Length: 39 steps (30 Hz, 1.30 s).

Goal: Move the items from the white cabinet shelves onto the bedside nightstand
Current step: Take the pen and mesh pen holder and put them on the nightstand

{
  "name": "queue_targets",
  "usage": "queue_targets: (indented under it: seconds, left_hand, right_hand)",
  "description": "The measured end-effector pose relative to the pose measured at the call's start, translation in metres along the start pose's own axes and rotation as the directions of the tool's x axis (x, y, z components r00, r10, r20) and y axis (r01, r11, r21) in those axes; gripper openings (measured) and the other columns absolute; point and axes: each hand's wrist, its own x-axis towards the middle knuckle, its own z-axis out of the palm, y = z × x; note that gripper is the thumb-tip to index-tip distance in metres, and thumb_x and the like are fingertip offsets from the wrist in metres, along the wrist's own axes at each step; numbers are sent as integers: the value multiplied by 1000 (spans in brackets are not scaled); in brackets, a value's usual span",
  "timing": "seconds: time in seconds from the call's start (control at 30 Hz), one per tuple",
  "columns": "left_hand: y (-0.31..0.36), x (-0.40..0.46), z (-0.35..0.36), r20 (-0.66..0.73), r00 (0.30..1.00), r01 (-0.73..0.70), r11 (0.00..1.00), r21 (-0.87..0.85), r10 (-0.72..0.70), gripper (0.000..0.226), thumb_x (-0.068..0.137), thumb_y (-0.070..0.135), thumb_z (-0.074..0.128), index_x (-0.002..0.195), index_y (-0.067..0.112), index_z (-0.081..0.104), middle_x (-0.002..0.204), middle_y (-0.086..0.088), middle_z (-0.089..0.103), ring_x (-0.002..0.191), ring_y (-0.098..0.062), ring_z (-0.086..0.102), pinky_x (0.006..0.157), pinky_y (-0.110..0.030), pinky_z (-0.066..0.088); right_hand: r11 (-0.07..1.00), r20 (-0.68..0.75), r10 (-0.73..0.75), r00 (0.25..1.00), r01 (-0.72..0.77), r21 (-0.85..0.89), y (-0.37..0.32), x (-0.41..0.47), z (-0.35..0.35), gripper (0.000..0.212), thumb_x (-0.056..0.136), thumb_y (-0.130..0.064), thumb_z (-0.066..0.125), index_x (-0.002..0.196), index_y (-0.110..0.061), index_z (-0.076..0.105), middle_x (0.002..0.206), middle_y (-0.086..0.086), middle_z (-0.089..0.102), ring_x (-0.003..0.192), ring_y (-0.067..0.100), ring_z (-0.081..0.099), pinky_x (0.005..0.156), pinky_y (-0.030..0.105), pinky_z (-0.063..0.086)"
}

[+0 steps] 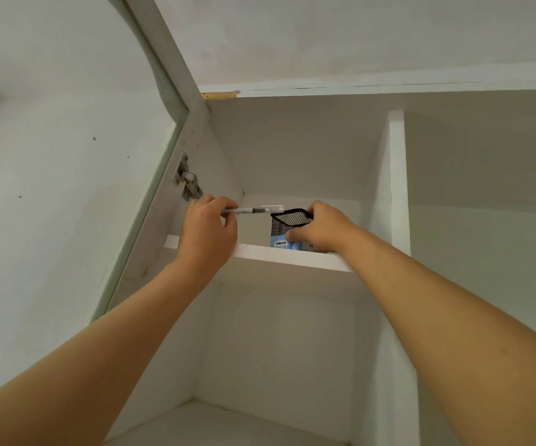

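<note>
White cabinet walls fill the whole view, with the open door and its metal hinge [187, 185] on the left and a vertical divider [397, 181] on the right. I am reaching up to the upper shelf [292, 256] with both arms.

My left hand [207, 231] has its fingers curled around a pen [254, 210], which lies almost level, its white cap pointing right toward the black mesh pen holder [289, 222]. My right hand [323, 228] grips this holder from the right side, the thumb on its front mesh. Just below the holder, at the shelf edge, stands a light blue packet [284, 244] with printed characters; I cannot tell if the holder rests on it or only behind it.

So I judge that the task is in its early part. Pen and holder are in my hands but remain up at the shelf, and the blue packet is not taken yet. What else lies deeper on the shelf is hidden from me. The nightstand is not in view, so nothing can be said about what is already there. The carrying and the putting down are all left to do.
</note>
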Motion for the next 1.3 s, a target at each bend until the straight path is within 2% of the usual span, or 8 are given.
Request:
queue_targets:
  seconds: [0.13,0.43,0.57,0.7,0.83,0.9,1.07,1.3]
  left_hand:
    - [2,-1,-6,-33,999,-18,1000,8,18,18,95,5,66,108,10,77,96,-6,69,94,-26,62,83,-29,44]
    - [17,-10,-25,-31,999,34,999,15,-34,17,95,9,67,107,16,78,96,5,73,93,-12,66,77,-2,39]
    - [29,-13,-29,-36,999,-11,996,90,14,17,95,11,67,107,18,78,95,9,73,91,-9,64,79,-6,39]
    - [43,-5,-41,-37,996,-75,981,180,83,15,97,19,67,109,24,76,98,10,72,96,-17,65,84,-27,51]
    - [62,-9,-72,-23,996,-75,963,259,84,16,96,23,69,111,25,74,102,10,74,101,-16,62,77,-1,35]
    - [74,-14,-95,4,994,-106,953,283,109,13,96,22,70,109,26,72,103,12,73,103,-16,62,78,-6,36]
    - [114,-13,-164,84,962,-271,879,392,259,7,95,19,71,101,22,67,93,19,65,97,-16,58,81,-38,50]
    - [167,-6,-262,129,929,-369,825,429,348,6,94,17,72,98,20,68,92,15,69,91,-16,58,78,-39,53]
  right_hand:
    - [999,-20,-50,999,50,-10,-1,1,0,44,88,-36,81,113,-9,57,111,12,65,84,26,62,60,31,44]
    - [984,-112,-168,979,173,30,-5,-7,0,52,93,-34,76,129,-5,53,131,20,58,113,37,61,78,31,40]
    - [974,-180,-211,961,223,46,-4,-8,-2,55,94,-34,76,132,-4,49,135,21,51,114,39,59,81,31,40]
    - [964,-266,-223,938,253,83,-5,-8,-5,57,97,-33,73,138,-6,46,138,20,45,115,38,60,83,33,42]
    - [948,-309,-239,920,290,128,-7,-18,-12,57,96,-33,73,138,-6,46,136,19,46,115,39,58,84,33,40]
    - [939,-341,-249,907,312,144,-10,-28,-17,53,95,-32,74,133,-6,49,132,19,47,110,40,59,83,34,41]
    - [899,-402,-238,884,357,252,-39,-65,-32,57,91,-32,77,136,-8,51,131,16,49,103,32,57,89,34,46]
    - [843,-396,-283,873,424,332,-124,-132,-48,56,92,-33,77,137,-11,51,127,12,49,100,24,54,86,35,50]
